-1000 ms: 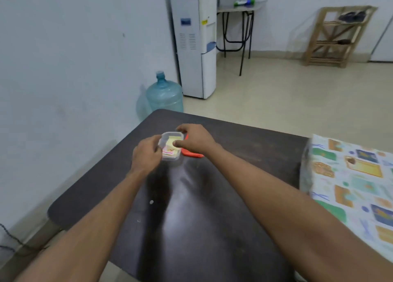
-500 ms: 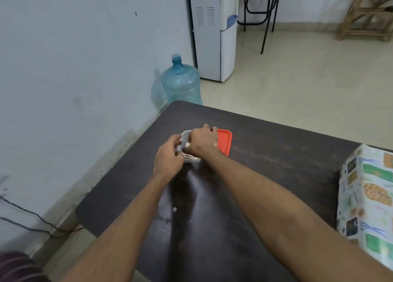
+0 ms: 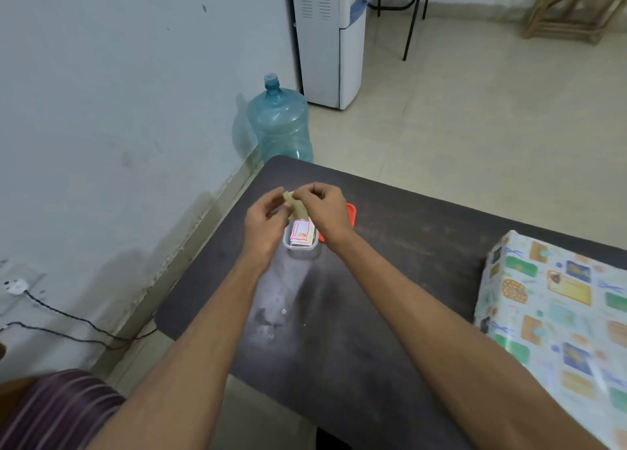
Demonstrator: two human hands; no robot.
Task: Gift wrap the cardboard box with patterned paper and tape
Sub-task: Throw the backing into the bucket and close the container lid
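Note:
A box wrapped in patterned paper (image 3: 556,310) lies at the right edge of the dark table (image 3: 390,239). Near the table's far left corner stands a small clear plastic container (image 3: 301,242) with stickers or cards inside, its orange lid (image 3: 351,215) lying beside it. Above the container, my left hand (image 3: 266,220) and my right hand (image 3: 325,208) together pinch a small pale slip (image 3: 294,202), perhaps a sticker or a strip of tape. Fingers cover part of the slip.
A blue water jug (image 3: 280,123) stands on the floor past the table corner, next to a white water dispenser (image 3: 327,35). A wall runs along the left, with a black cable (image 3: 68,324) on the floor. A wooden rack (image 3: 573,8) stands far right.
Both hands rose from the container and now hold a small pale slip above it. The camera tilted down and the view shifted, so the wrapped box appears larger at right.

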